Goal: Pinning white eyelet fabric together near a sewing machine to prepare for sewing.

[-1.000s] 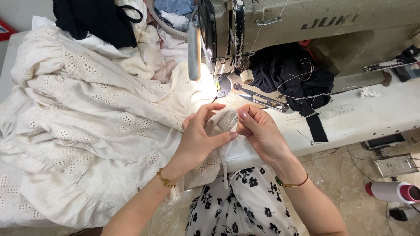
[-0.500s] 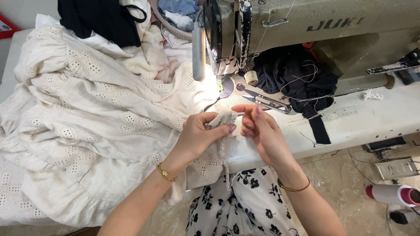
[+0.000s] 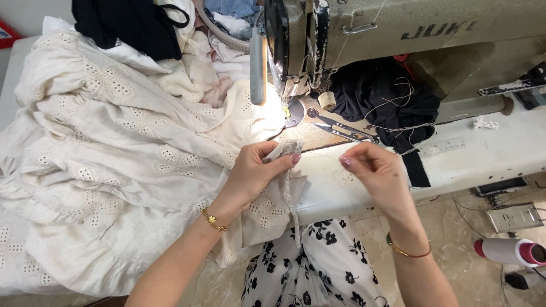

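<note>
A large cream eyelet garment (image 3: 114, 148) is heaped over the left of the sewing table. My left hand (image 3: 256, 170) pinches a folded bit of its edge, with a narrow strap hanging down from it. To the right, my right hand (image 3: 375, 170) has thumb and forefinger pinched together, apparently on a thin thread running back to the fabric. Both hands hover just in front of the needle area (image 3: 287, 94) of the grey-green sewing machine (image 3: 398, 34).
Thread snips (image 3: 341, 129) lie on the machine bed beside a small spool (image 3: 326, 100). Black fabric (image 3: 387, 102) is bunched under the machine arm. Dark clothing (image 3: 125, 23) and a basket of cloth (image 3: 227, 17) sit behind. A thread cone (image 3: 509, 251) lies on the floor.
My hands have separated: the right hand drew away to the right from the fabric while the left kept its pinch on the folded edge.
</note>
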